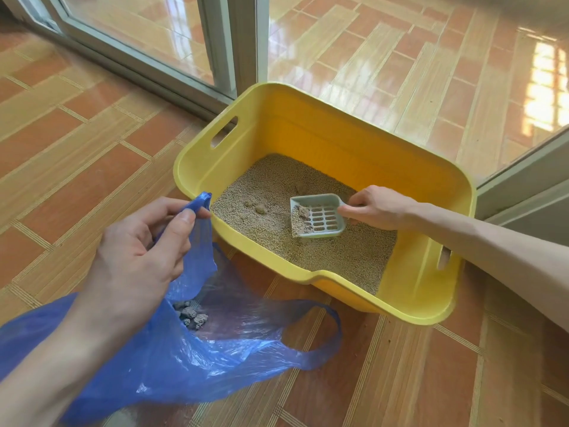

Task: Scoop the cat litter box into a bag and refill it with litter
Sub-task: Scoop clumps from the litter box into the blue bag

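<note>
Pinched by its short handle in the right hand (374, 208), the pale slotted litter scoop (317, 215) sits low inside the yellow litter box (308, 124), its blade resting on the litter (323, 251) near the middle of the box with a grey clump (303, 212) and some loose grains caught at its front edge. That scoop looks like thin, stiff plastic, light enough to lift by the handle with fingertips alone, and the handle is the only sensible place to take it, since the blade is soiled. I would expect the clump to be crumbly and apt to roll off if the scoop tips, so keeping it level seems wise, with a gentle shake to let clean grains fall through the slots. Two more small clumps (257, 208) lie on the litter just left of the scoop, towards the box's near-left wall, so scooping is not finished and refilling has yet to start. Outside that same corner of the box, the left hand (144, 251) grips the rim of a blue plastic bag (191, 355), holding its mouth up and open; the film is thin, soft and floppy, and would collapse if let go. Several grey clumps (192, 315) already sit in the bottom of the bag, which lies on the tiled floor (61, 134) just beside the box's near wall.
</note>
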A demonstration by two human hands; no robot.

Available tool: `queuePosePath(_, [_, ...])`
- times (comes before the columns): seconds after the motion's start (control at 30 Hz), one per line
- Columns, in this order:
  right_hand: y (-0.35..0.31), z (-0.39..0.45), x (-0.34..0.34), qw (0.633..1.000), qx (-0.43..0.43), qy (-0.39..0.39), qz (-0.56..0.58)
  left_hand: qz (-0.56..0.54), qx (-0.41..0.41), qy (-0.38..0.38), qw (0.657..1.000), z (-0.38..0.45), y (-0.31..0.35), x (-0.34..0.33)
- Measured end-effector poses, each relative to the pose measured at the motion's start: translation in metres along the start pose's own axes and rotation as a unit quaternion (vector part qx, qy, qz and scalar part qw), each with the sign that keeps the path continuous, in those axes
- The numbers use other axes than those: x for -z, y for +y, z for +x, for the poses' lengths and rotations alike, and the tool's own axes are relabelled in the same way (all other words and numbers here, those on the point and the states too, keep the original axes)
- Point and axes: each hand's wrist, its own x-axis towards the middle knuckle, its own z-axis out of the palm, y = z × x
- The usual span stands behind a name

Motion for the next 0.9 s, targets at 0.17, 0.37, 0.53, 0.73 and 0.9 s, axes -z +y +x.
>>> queuePosePath(0.17, [-0.005, -0.004, 0.000, 1.000, 0.020, 0.010, -0.010, -0.002, -0.001, -0.005, 1.000, 0.000, 0.002, -0.001])
queuePosePath(0.37, [-0.008, -0.009, -0.003, 0.999, 0.024, 0.020, -0.010, 0.004, -0.009, -0.011, 1.000, 0.001, 0.002, 0.000])
queuePosePath(0.53, [-0.008, -0.011, -0.004, 0.999, 0.022, 0.029, -0.010, 0.003, -0.011, -0.010, 1.000, 0.001, 0.004, -0.001])
queuePosePath(0.73, [-0.011, -0.014, -0.007, 0.999, 0.027, 0.034, -0.009, 0.004, -0.014, -0.010, 1.000, -0.001, 0.008, -0.001])
queuePosePath(0.9, [-0.012, -0.017, -0.007, 0.999, 0.025, 0.031, 0.003, 0.003, -0.012, -0.009, 1.000, -0.002, 0.009, -0.003])
